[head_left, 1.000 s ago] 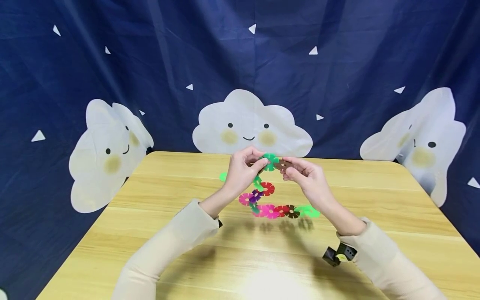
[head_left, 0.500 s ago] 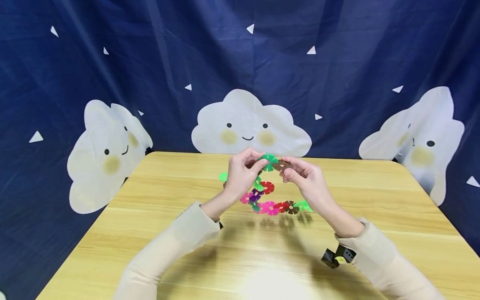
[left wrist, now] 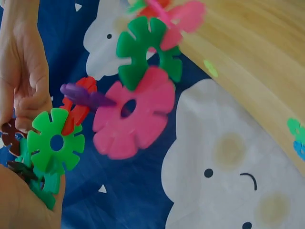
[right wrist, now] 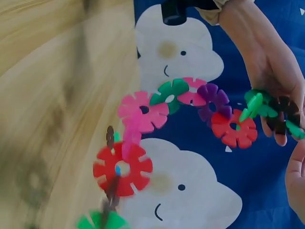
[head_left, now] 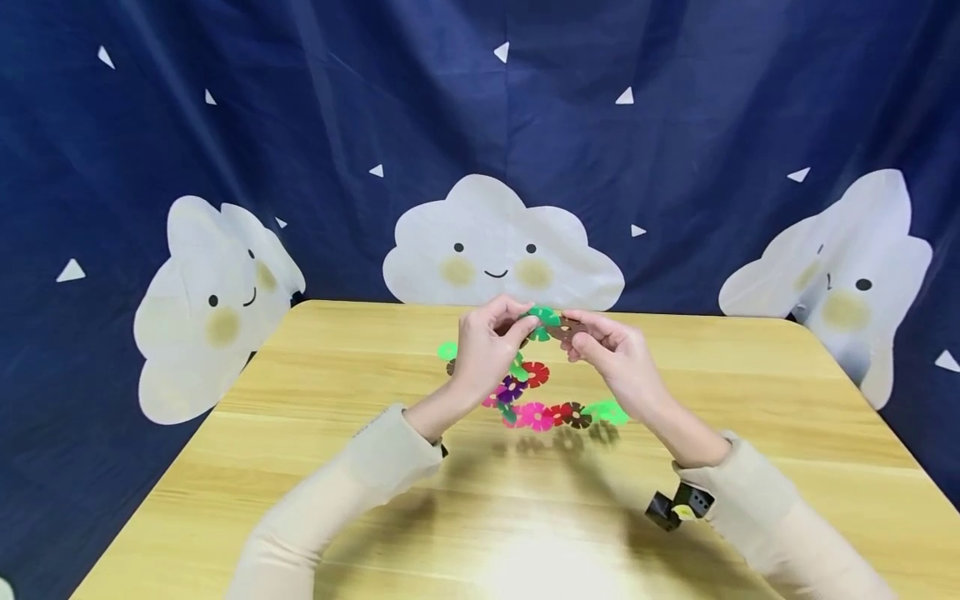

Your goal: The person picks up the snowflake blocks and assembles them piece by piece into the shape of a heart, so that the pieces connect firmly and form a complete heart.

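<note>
My left hand [head_left: 487,343] pinches a green snowflake disc [head_left: 544,316] at the upper end of a linked chain. My right hand [head_left: 621,358] pinches a brown snowflake disc [head_left: 567,327], its edge right at the green disc. From the left hand the chain hangs over the table: a light green disc [left wrist: 56,142], a red disc [right wrist: 234,129], a purple disc [right wrist: 214,102] and pink discs [left wrist: 135,113] follow one another. Lower down come another red disc [right wrist: 122,168], a dark brown disc [head_left: 576,415] and light green [head_left: 606,411] at the end. Fingers partly hide the top joints.
Behind the left hand a light green disc [head_left: 447,351] shows on the wooden table [head_left: 360,350]. A blue piece [left wrist: 299,149] lies on the wood in the left wrist view. A dark blue curtain [head_left: 480,100] with clouds hangs beyond the table's far edge.
The green disc between the hands has tilted and shows a folded-looking outline. The hanging chain has swung slightly left, its lower end a little higher. Both hands stay nearly in place.
</note>
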A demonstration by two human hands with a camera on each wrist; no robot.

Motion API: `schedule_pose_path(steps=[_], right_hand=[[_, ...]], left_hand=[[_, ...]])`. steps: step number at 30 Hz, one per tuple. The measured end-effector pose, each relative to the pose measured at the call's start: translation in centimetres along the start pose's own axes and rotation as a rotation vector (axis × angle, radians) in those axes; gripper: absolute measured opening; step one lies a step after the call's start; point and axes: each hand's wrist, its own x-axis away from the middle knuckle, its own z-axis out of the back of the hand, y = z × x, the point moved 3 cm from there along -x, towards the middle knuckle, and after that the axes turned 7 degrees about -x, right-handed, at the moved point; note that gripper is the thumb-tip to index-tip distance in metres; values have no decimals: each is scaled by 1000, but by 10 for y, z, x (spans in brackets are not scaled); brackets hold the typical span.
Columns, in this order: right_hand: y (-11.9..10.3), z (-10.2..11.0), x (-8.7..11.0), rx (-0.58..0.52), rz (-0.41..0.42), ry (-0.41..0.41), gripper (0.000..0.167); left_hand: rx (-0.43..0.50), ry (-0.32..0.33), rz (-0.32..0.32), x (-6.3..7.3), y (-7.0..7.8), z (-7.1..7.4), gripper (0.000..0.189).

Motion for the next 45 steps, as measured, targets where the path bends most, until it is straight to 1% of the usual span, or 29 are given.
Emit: schedule_pose_path(steps=[2, 4, 7, 10, 13, 15, 17, 22, 27, 31, 35, 38, 40, 42, 45], right_hand=[[0, -1, 1, 10, -10, 19, 39], [1, -1, 1, 23, -13, 35, 40], [2, -2, 1, 40, -13, 34, 41], [4, -1, -1, 65, -7, -1, 40], [6, 2, -2, 92, 15, -34, 40], [6, 3, -3, 94, 36, -55, 43], [5, 4, -3, 80, 56, -77, 45], [1, 5, -4, 61, 102, -101, 34], [-2, 5, -5, 117, 140, -66, 21], [-3, 4, -5, 151, 158, -36, 16], [-3, 1, -4, 133, 203, -47, 16], [-3, -3, -5, 109, 239, -77, 17], [-2, -6, -5, 102, 248, -95, 16], [-2, -9, -5, 117, 250, -107, 15], [0, -13, -6, 180, 247, -114, 21]], left_hand=[[13, 12, 6, 1, -1, -1, 10], [25, 15, 14, 2, -2, -2, 11], [19, 6, 23, 2, -2, -1, 11], [3, -27, 50, 0, -2, 3, 11], [0, -84, 79, -4, -2, 6, 10], [1, -112, 91, -6, -1, 7, 9], [6, -126, 95, -8, -1, 9, 9], [18, -128, 116, -10, -2, 11, 9], [41, -139, 146, -10, -2, 12, 10], [45, -171, 157, -11, -2, 13, 12], [43, -235, 156, -12, -5, 17, 13], [28, -317, 158, -14, -6, 21, 17], [2, -382, 151, -15, -6, 24, 23], [-50, -451, 125, -18, -4, 27, 31], [-167, -557, 64, -21, 1, 28, 42]])
